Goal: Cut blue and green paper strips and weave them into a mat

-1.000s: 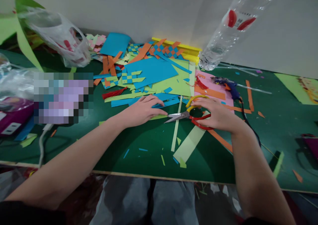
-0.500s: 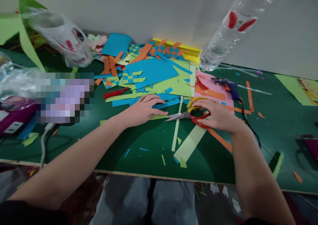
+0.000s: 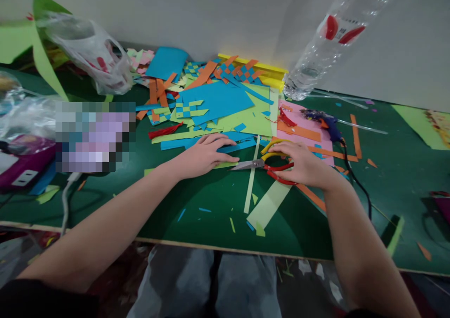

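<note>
"Green desk point(image 3: 197, 224), head view. State the position of the scissors point(image 3: 258, 164)."

"Centre of the desk, in front of the person, points directed left. The blades cross over a narrow pale strip point(image 3: 250, 187). They appear closed or nearly so."

"Right hand point(image 3: 304, 166)?"

"Grip: grasping the scissors. Fingers are at the yellow handle loop, thumb at the red one. A wide pale strip point(image 3: 270, 203) extends from below the handles toward the desk's near edge."

"Left hand point(image 3: 206, 156)?"

"Palm down, fingers spread, thumb extended along a light-green strip point(image 3: 225, 165). Whether this grip pinches the strip or only presses on it, I cannot tell. The blade tips lie at the strip's right end; contact cannot be confirmed."

"List adjacent items."

"Beyond the hands: a blue sheet point(image 3: 220, 100) overlapping a light-green sheet point(image 3: 260, 114). To the right of these: a pink sheet point(image 3: 326, 142) bearing an orange strip point(image 3: 305, 132). At the pink sheet's right side: a blue tool point(image 3: 332, 127) with a black cable. Left of the blue sheet's near corner: a red tassel point(image 3: 163, 131)."

"Rear items?"

"Clear bottle point(image 3: 312, 60), tilted in view, at right; white plastic bag point(image 3: 100, 62) at left."
</note>
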Demonstrator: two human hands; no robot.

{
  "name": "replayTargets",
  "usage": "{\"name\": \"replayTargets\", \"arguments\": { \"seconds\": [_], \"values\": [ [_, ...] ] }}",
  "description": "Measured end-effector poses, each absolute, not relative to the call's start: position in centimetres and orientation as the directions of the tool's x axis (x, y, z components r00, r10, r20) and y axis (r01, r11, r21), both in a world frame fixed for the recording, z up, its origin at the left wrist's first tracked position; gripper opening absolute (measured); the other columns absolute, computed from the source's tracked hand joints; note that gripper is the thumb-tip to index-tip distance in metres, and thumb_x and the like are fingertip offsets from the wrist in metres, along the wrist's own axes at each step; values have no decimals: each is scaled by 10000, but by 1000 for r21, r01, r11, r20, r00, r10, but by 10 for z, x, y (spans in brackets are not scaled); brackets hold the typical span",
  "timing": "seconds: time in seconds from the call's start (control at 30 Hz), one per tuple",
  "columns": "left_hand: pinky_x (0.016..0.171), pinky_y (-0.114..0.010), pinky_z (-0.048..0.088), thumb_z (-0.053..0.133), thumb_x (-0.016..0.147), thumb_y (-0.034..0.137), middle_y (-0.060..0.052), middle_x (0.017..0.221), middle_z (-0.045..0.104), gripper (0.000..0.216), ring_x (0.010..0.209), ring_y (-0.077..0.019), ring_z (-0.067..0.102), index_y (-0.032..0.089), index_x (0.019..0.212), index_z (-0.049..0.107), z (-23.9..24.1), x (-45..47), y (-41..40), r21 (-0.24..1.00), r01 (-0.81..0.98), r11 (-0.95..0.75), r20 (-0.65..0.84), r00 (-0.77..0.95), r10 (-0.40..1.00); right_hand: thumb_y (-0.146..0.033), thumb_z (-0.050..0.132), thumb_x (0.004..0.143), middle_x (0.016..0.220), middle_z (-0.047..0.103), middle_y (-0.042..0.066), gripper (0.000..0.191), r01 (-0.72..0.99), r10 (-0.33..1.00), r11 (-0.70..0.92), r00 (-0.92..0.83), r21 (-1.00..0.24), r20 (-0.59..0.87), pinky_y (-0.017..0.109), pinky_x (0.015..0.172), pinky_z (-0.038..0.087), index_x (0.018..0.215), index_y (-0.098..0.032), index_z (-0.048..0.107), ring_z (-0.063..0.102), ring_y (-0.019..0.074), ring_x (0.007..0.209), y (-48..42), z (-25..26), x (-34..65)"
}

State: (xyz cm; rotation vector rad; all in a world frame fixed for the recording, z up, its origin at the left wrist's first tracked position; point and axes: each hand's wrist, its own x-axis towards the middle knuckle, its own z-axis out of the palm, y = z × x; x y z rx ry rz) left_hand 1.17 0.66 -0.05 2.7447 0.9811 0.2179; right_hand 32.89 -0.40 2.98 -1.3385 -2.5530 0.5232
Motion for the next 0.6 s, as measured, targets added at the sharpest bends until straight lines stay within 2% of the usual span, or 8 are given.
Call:
{"name": "replayTargets", "arguments": {
  "seconds": [0.2,0.6],
  "values": [
    [1138,-515,299,396,998,176,21,1530,360,441,1428,-270,273,436,1294,596,-4,10,8,264,606,-751,82,761,643,-326,680,749,1293,632,72,426,730,802,561,-596,-391,39,514,1048,392,1166,-262,619,563,323,1230,-4,29,325],
    [1152,-525,280,411,991,170,17,1537,348,435,1438,-272,260,432,1275,612,-3,10,7,261,605,-753,105,757,645,-429,653,796,1240,653,84,399,723,784,570,-620,-391,-5,517,1000,424,1151,-250,619,596,321,1151,-9,33,316]
  ]
}}
